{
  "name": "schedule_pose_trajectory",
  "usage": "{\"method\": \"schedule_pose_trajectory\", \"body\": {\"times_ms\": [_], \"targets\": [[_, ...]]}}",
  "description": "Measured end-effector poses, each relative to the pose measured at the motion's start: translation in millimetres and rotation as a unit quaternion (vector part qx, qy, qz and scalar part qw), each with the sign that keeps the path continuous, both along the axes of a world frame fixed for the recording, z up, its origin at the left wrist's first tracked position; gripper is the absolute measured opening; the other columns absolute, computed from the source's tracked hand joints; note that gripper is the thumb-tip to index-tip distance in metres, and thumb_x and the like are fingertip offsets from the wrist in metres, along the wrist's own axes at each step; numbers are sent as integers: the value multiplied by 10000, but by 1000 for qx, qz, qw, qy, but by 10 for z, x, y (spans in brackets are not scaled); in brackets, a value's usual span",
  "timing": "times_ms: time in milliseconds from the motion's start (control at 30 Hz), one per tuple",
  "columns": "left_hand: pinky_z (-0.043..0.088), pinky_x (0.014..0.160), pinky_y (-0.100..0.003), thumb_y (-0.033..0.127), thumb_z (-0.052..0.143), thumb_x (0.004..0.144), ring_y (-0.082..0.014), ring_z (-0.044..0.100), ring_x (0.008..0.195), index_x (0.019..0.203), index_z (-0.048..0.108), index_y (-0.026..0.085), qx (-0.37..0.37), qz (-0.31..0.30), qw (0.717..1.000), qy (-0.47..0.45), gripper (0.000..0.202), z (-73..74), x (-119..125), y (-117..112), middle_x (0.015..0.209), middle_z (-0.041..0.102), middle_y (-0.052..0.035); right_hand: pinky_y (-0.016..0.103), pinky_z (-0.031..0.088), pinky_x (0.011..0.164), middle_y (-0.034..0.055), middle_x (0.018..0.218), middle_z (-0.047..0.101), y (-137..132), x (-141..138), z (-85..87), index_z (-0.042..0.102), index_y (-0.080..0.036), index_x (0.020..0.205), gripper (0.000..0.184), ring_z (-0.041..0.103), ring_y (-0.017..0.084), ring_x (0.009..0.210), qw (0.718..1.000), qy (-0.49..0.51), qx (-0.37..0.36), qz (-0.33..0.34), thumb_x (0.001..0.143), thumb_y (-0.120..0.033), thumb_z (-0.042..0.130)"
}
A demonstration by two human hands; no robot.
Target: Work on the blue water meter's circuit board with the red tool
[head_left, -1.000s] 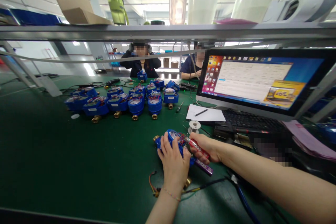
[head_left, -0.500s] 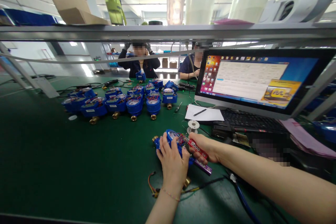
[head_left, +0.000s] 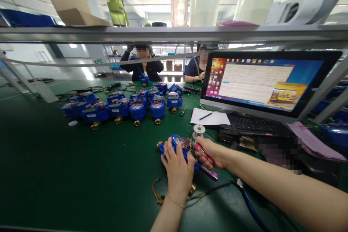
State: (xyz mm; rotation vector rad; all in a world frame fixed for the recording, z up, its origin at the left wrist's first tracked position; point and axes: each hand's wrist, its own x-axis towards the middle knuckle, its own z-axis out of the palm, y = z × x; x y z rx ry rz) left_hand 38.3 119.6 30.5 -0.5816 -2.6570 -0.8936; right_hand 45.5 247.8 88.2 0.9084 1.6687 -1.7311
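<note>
A blue water meter (head_left: pixel 177 139) with a brass end at its upper left lies on the green bench. My left hand (head_left: pixel 178 166) lies over it, fingers spread across the housing, gripping it against the bench. In my right hand (head_left: pixel 208 152) is a pair of pliers (head_left: pixel 203 153); its red handle is in my palm, while a purple handle sticks out below. The jaws reach among thin coloured wires (head_left: pixel 187 144) at the meter's right side; their exact contact is too small to tell. Close below lies a loose wire lead (head_left: pixel 157 194).
Several blue meters (head_left: pixel 116 107) stand farther back. A solder spool (head_left: pixel 199 130), paper with a pen (head_left: pixel 210 116), keyboard (head_left: pixel 244 123) and monitor (head_left: pixel 252 83) are right. A screwdriver (head_left: pixel 183 111) lies beyond. A shelf (head_left: pixel 163 34) crosses above; two people sit opposite.
The view has shifted slightly. Both hands keep their places on the meter and the pliers, with hardly any visible movement.
</note>
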Motion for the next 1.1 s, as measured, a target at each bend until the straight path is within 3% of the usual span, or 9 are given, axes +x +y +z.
{"method": "schedule_pose_trajectory", "body": {"times_ms": [400,1100], "targets": [[316,1000,-602,253,369,871,-341,198,1307,1190,455,162,11,-10,1000,11,342,-76,-25,-11,1400,215,-151,163,198,225,-36,375,336,0,0,-2,366,-201,586,474,296,77,253,1000,-7,-1,-21,888,-469,118],[333,997,-585,226,403,858,-343,220,1302,1190,465,146,-7,-1,1000,7,347,-37,-8,-4,1394,231,-165,162,201,226,-36,380,340,13,-6,-13,379,-196,598,482,299,81,257,999,-9,-2,-34,892,-469,111]]}}
